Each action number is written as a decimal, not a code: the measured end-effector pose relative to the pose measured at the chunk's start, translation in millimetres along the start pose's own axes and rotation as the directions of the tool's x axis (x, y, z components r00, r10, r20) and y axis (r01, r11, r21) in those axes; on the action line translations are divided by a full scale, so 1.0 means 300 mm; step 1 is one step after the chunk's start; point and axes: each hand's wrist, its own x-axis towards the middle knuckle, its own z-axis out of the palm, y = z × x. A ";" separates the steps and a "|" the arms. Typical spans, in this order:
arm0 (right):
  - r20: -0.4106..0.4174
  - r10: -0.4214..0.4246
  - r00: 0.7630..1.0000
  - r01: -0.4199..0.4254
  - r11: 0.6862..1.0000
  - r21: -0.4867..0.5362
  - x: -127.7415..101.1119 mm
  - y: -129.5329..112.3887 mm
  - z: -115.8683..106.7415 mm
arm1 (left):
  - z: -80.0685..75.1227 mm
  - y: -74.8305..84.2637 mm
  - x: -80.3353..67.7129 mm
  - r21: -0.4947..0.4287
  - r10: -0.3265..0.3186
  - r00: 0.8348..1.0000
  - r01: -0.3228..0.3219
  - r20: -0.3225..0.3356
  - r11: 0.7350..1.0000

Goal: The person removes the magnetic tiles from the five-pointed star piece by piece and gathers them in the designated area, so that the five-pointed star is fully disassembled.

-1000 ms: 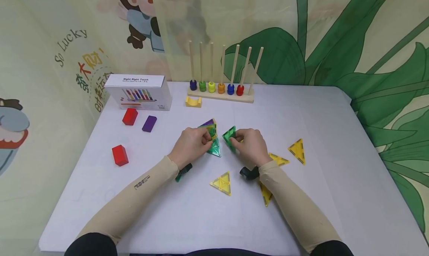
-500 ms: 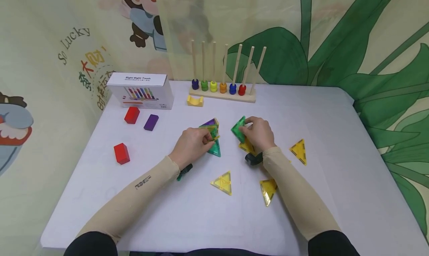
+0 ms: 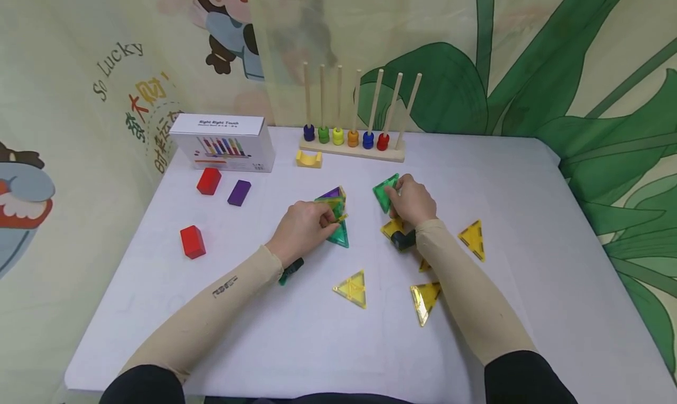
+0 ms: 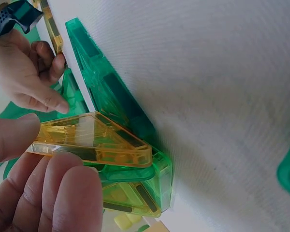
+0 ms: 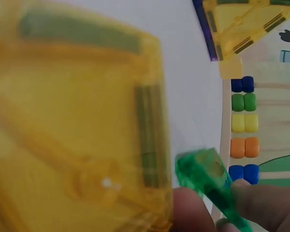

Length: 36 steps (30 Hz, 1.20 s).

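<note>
My left hand (image 3: 302, 230) pinches a yellow triangular magnetic tile (image 4: 87, 137) between thumb and fingers. Green and yellow tiles sit directly against it, a darker green triangle tile (image 4: 108, 82) leans alongside, and a purple tile (image 3: 330, 193) shows behind the cluster. To the right, my right hand (image 3: 415, 201) grips a green triangle tile (image 3: 383, 193) by its edge, with thumb and fingertips. Another yellow tile (image 5: 82, 121) looms close to the right wrist camera, below that hand; the wrist camera partly covers it in the head view.
Loose yellow triangle tiles (image 3: 353, 289) lie nearer me and right. Red blocks (image 3: 193, 242) and a purple block (image 3: 240, 193) are at left. Behind stand a white box (image 3: 222, 145), a yellow arch block (image 3: 309, 159) and a peg rack (image 3: 351, 150) with coloured beads.
My right hand has moved right and farther from me with the green tile, widening the gap from the cluster. The left hand keeps its hold in almost the same place.
</note>
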 end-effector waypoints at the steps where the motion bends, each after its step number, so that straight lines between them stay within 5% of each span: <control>1: -0.005 0.002 1.000 -0.002 1.000 -0.008 0.002 0.002 0.001 | 0.000 -0.001 0.000 0.001 0.000 1.000 0.000 0.000 1.000; 8: -0.069 -0.002 0.998 -0.004 0.997 -0.078 -0.015 0.002 0.002 | -0.009 -0.003 -0.006 -0.016 -0.004 1.000 0.004 0.005 1.000; 11: -0.071 -0.065 0.995 0.059 0.994 -0.092 -0.044 -0.015 0.010 | -0.016 -0.009 -0.011 -0.028 -0.003 1.000 0.003 0.007 1.000; 17: 0.091 -0.271 0.958 0.274 0.961 -0.030 -0.114 -0.076 0.075 | -0.044 -0.038 -0.021 -0.035 -0.026 1.000 0.026 0.003 0.999; 21: 0.156 -0.327 0.932 0.334 0.942 -0.019 -0.147 -0.110 0.124 | -0.056 -0.066 -0.020 -0.052 -0.064 0.998 0.064 0.009 0.997; 30: 0.104 -0.328 0.939 0.340 0.931 -0.137 -0.195 -0.149 0.208 | -0.049 -0.099 0.002 -0.107 -0.064 0.972 0.090 0.225 0.990; 36: 0.066 -0.341 0.938 0.347 0.924 -0.161 -0.207 -0.154 0.229 | -0.040 -0.092 0.012 -0.098 -0.041 0.971 0.065 0.234 0.993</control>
